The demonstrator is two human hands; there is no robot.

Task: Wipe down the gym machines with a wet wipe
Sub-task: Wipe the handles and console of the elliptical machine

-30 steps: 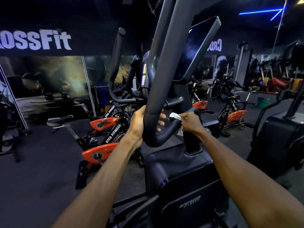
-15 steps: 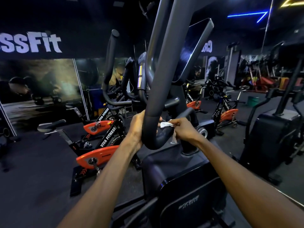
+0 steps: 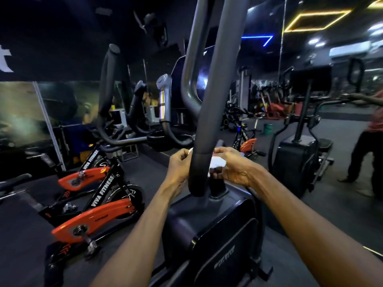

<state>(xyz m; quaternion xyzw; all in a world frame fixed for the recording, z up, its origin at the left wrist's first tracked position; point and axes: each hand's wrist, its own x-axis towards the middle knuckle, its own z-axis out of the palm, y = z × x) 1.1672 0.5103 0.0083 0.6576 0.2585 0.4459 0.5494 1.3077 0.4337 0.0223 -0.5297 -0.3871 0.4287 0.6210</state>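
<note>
Head view: both hands up at the bend of the grey handlebar tube (image 3: 209, 112), one either side, reaching round it. Right hand (image 3: 232, 168) curled on the white wet wipe (image 3: 217, 162), pressed just beside the tube, presumably to drag it round the curve. Left hand (image 3: 178, 164) with fingers bent at the tube's far side, likely pinching the wipe's other end, though hidden behind the tube, so cannot tell. Dark machine housing (image 3: 209, 228) directly below. Orange spin bikes (image 3: 93, 222) off left, untouched. Another person (image 3: 371, 146) far right.
</note>
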